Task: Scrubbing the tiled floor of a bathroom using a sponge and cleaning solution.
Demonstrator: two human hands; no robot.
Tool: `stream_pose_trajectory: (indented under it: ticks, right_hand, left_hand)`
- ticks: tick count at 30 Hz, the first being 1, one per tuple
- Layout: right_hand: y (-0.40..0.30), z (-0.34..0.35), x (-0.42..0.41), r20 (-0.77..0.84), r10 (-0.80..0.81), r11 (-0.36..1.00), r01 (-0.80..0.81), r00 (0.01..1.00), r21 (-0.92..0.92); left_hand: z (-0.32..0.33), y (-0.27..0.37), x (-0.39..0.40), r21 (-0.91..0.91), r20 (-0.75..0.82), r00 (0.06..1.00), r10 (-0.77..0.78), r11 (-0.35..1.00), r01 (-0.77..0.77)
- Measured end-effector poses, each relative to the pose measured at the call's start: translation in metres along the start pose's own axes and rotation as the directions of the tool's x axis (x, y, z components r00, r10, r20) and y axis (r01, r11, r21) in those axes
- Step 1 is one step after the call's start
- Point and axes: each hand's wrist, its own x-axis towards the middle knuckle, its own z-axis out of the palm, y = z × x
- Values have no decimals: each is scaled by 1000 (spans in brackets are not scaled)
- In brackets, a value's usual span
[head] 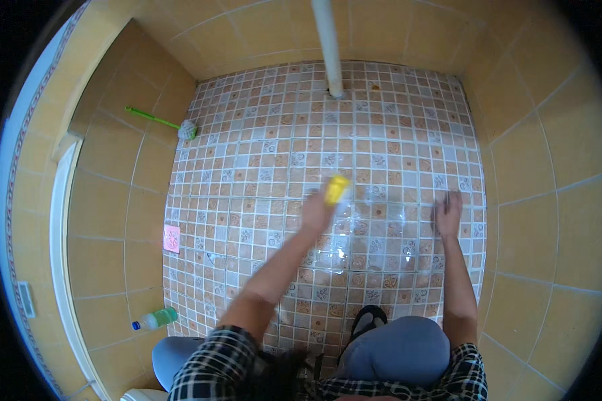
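Observation:
My left hand [317,213] grips a yellow scrub brush [336,190] over the middle of the tiled floor [261,190]. Hand and brush are blurred, and a pale blur beside the yellow body may be its bristles. Farther right, my right hand [449,214] holds nothing. Its fingers point away from me, low at the floor near the right wall, and its thumb side looks apart. Between the two hands the small mosaic tiles shine wet.
A white pipe [329,50] enters the floor at the back. Along the left wall are a green-handled toilet brush [186,129], a pink drain cover [171,238] and a bottle with green liquid [155,319]. My sandalled foot [369,320] stands in front. Yellow tiled walls [527,200] enclose the floor.

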Motion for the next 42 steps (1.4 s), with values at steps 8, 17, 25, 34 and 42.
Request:
stream_pose_trajectory:
  ticks: [8, 17, 25, 34, 42]
  right_hand:
    - [-47, 43, 29, -30, -5, 987, 10, 1000, 160]
    - [-27, 24, 9, 135, -120, 991, 111, 984, 72]
    - [-25, 7, 4, 182, 9, 993, -30, 983, 114]
    - [-14, -40, -8, 139, -12, 995, -3, 990, 102]
    - [53, -56, -56, 101, 212, 976, -206, 972, -70]
  left_hand:
    - [49, 98, -15, 22, 213, 944, 251, 965, -261]
    - [-119, -222, -67, 90, -189, 885, -425, 890, 447]
    - [-11, -30, -57, -193, 122, 993, 2, 981, 21]
    - [19, 94, -79, -123, 447, 844, 296, 955, -270]
    - [-91, -174, 4, 129, -62, 991, -118, 984, 125]
